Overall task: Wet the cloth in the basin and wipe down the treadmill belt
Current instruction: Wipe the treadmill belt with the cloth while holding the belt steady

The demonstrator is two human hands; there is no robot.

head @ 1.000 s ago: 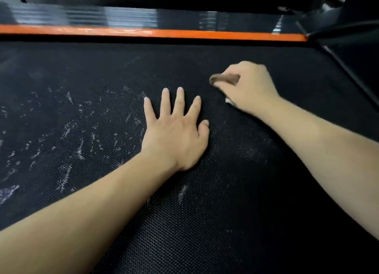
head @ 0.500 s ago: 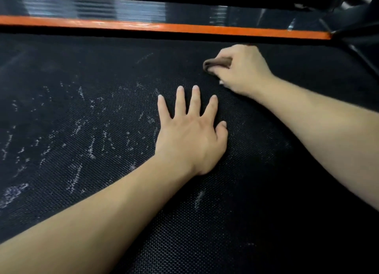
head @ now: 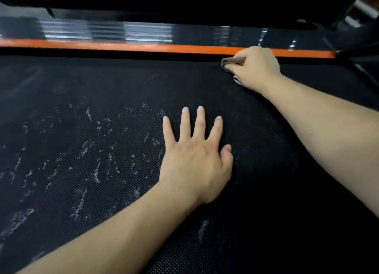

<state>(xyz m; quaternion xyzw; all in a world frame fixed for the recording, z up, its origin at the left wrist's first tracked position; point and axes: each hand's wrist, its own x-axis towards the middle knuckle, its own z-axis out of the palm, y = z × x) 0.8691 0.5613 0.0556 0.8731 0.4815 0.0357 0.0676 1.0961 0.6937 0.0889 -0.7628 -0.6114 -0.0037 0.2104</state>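
Since a moment ago, my right hand (head: 254, 68) has pushed the cloth (head: 231, 61) farther up, right by the orange strip (head: 123, 46). On the left, the black treadmill belt (head: 61, 93) has lots of white marks (head: 96, 171). My left hand (head: 194, 163) lies flat on the belt in the middle, fingers spread wide. To the right, my right hand is curled around the brown cloth and presses it on the belt's far edge.

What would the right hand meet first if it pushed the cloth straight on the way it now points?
Probably the orange strip at the belt's far end; the right hand and cloth sit just short of it, though depth is unclear.
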